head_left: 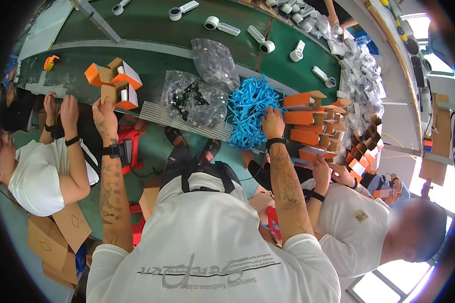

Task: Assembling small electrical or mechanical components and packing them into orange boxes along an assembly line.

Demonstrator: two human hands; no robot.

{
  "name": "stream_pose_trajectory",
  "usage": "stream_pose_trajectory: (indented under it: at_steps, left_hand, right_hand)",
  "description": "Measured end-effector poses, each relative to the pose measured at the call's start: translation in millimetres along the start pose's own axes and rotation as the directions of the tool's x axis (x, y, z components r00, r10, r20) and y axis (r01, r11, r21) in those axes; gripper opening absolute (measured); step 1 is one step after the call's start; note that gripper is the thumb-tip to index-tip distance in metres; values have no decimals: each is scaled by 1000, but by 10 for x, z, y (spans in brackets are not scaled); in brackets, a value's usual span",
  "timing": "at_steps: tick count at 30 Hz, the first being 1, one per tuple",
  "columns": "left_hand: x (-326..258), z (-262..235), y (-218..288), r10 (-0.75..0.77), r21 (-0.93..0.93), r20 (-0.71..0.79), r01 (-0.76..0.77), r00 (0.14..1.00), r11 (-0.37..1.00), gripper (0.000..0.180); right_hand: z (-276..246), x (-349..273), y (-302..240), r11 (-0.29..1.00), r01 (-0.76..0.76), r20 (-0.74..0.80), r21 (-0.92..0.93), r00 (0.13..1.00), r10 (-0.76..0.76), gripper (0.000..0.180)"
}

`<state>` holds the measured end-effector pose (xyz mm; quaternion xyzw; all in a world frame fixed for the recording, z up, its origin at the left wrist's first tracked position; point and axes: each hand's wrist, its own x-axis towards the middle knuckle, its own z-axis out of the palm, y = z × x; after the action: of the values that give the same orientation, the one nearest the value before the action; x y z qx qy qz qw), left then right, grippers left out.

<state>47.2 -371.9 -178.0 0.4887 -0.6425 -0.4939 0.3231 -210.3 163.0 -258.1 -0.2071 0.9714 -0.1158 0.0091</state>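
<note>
My left hand [105, 110] is closed on the near side of a small open orange carton [128, 97] with brown inner flaps and something white inside. Just beyond it stands another open orange carton [128, 76]. My right hand [273, 122] is at the right edge of a heap of blue straps [252, 103], its fingers bent and pressed together at the straps; the fingertips are partly hidden. Left of the heap lies a clear plastic bag [184, 112] with small black pieces in it, and behind that another clear bag [214, 60].
Several open orange cartons [305, 118] stand right of my right hand. White round-headed handheld devices [222, 25] lie spaced along the green belt [151, 25]; many bagged ones [361, 76] pile at right. Co-workers sit on both sides, one person's hands [333, 174] near the cartons.
</note>
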Motion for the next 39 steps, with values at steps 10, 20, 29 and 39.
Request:
stream_pose_trajectory:
  at_steps: [10,20,29,39]
  left_hand:
    - [-473,-25,437,513,469,-149,-396,846,790,66]
    - [-1567,1036,1686,618,-176,273,-593,737,785,42]
    - [-2466,1871,2988,552,-456,821,-412,148,789,30]
    - [-1923,1198,2465,351,-319,596,-188,722,929,29]
  right_hand:
    - [-1132,117,-146,913,-139,-134,384,970,203,15]
    - [-3258,52,-955,644,76,-329,761,901,282,17]
    - [-3634,-27,-1207,709,190,-232,679,972,-38,13]
    - [-3586,-14,-220,714,62,-90,698,996,2,17]
